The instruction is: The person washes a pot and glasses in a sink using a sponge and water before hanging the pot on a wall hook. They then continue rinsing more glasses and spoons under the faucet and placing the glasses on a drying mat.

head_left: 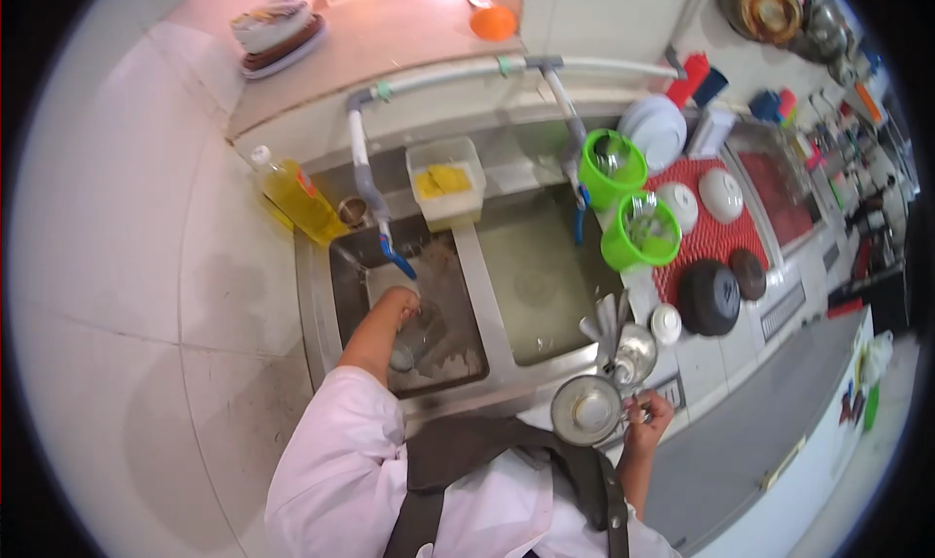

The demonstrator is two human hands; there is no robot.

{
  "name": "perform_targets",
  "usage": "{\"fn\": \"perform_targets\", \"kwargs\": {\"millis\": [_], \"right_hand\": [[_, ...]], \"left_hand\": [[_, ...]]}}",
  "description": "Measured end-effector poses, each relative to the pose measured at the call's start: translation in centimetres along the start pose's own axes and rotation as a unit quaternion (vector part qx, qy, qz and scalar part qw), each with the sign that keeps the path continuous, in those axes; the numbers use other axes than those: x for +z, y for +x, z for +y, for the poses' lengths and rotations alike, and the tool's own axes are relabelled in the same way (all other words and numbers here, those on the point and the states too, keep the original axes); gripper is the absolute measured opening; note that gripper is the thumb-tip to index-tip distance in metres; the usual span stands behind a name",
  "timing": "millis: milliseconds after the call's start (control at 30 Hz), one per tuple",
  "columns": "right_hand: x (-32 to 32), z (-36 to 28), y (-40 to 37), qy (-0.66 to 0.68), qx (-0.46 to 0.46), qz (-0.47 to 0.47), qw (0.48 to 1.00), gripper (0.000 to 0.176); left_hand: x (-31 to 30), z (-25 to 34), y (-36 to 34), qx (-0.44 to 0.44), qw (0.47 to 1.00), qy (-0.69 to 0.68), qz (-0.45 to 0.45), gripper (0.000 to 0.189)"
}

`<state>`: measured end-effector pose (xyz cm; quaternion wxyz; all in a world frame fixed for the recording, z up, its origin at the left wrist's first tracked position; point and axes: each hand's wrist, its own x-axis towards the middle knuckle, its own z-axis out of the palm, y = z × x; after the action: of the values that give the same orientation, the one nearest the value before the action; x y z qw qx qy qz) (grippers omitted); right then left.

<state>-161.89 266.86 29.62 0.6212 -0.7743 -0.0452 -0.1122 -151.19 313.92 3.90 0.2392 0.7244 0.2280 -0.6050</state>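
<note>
My left hand point(397, 307) is inside the left sink basin point(458, 329), just below the blue-handled tap point(394, 254). Its fingers are curled; whatever may be in them cannot be made out. A small glass-like vessel point(401, 356) rests in that basin near my wrist. At the sink's front right, my right hand point(651, 415) is closed around the handle of a small metal pot point(587, 410), which is seen from above. Beside the pot lie a shiny metal vessel point(635, 352) and several long-handled utensils point(606, 319).
Cloudy water fills the right basin point(536, 276). A plastic tub point(446, 178) with yellow sponges and a yellow liquid bottle point(297, 200) stand behind. Green baskets point(641, 239), white bowls point(721, 196) and a dark pot point(709, 297) occupy the right counter.
</note>
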Motion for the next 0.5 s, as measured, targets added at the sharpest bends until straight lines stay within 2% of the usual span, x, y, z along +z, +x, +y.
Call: {"fn": "perform_targets", "kwargs": {"millis": [33,133,167,267,367,500], "right_hand": [[0.0,0.0,-1.2,0.023,-0.003,0.074,0.997,0.024],[-2.1,-0.3,-3.1,0.038,0.01,0.094,0.995,0.02],[-3.4,0.3,-3.9,0.034,0.014,0.069,0.997,0.02],[-5.6,1.4,-5.0,0.081,0.042,0.107,0.99,0.02],[-8.4,3.6,-5.0,0.1,0.039,0.136,0.985,0.017],[-12.2,5.0,-3.6,0.158,0.062,0.148,0.974,0.016]], "left_hand": [[0.5,0.0,-1.3,-0.001,1.0,-0.012,-0.007,0.025],[2.7,-0.4,-5.2,0.018,0.995,-0.089,0.029,0.022],[3.3,-0.5,-6.2,0.029,0.991,-0.122,0.05,0.02],[5.8,-3.0,-7.5,0.118,0.956,-0.229,0.143,0.019],[8.0,-2.8,-16.1,0.158,0.917,-0.311,0.192,0.018],[11.0,0.9,-27.9,0.214,0.874,-0.305,0.313,0.014]]}}
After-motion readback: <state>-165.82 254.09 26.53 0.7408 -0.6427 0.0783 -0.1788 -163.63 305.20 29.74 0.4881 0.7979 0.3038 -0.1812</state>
